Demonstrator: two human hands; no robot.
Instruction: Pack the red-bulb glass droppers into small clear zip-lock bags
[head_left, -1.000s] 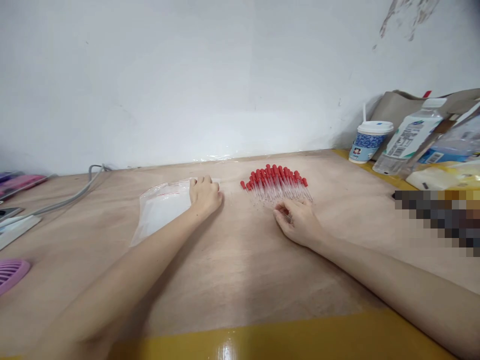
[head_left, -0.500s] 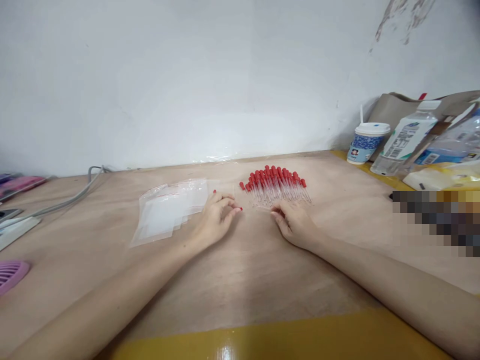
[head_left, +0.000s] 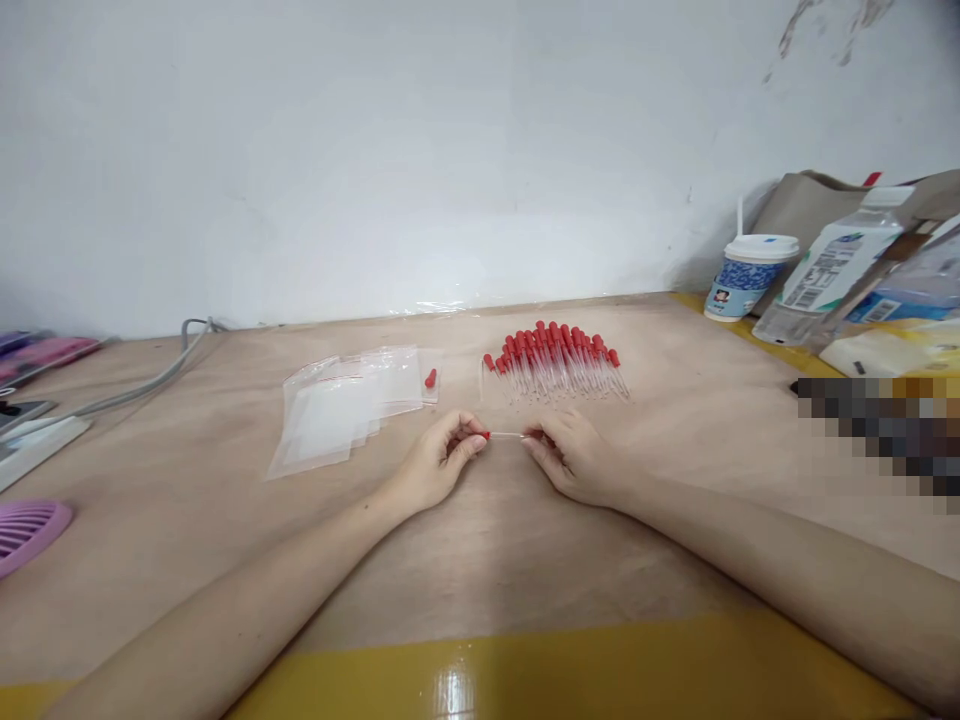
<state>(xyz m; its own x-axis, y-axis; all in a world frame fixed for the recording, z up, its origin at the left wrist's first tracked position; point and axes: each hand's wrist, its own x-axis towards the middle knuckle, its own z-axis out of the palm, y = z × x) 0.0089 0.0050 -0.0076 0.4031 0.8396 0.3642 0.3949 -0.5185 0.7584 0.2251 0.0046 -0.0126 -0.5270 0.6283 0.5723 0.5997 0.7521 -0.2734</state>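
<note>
Slim clear straight tube with a small red rubber-looking bulb [head_left: 507, 435] is held roughly level between two bare hands over the brown tabletop [head_left: 420, 580], and the fitting of bulb to tube seems to be in hand; whether the bulb is fully seated cannot be told, since that end is mostly covered by fingers. With twelve o'clock taken towards the white wall [head_left: 450, 150], much can be judged done: a fanned heap of clear, red-bulbed droppers [head_left: 555, 360] is laid out at one o'clock from the held piece, bulbs towards twelve and tips towards six. Little seems left, as far as is shown: one loose red bulb [head_left: 430, 379] is seen at ten o'clock, at the right end of a spread stack of flat translucent plastic bags [head_left: 322, 425], and one thin, pale, bare-looking tube [head_left: 481, 383] is seen at eleven o'clock, just beside the heap. No dropper can be made out in the bags. The held piece is flanked by the left hand [head_left: 442, 460] at nine o'clock, by whose thumb and fingers the bulb is pinched, and by the right hand [head_left: 574, 455] at three o'clock, by whose fingertips the other end is gripped; the hands are set apart, with only the tube spanning them
</note>
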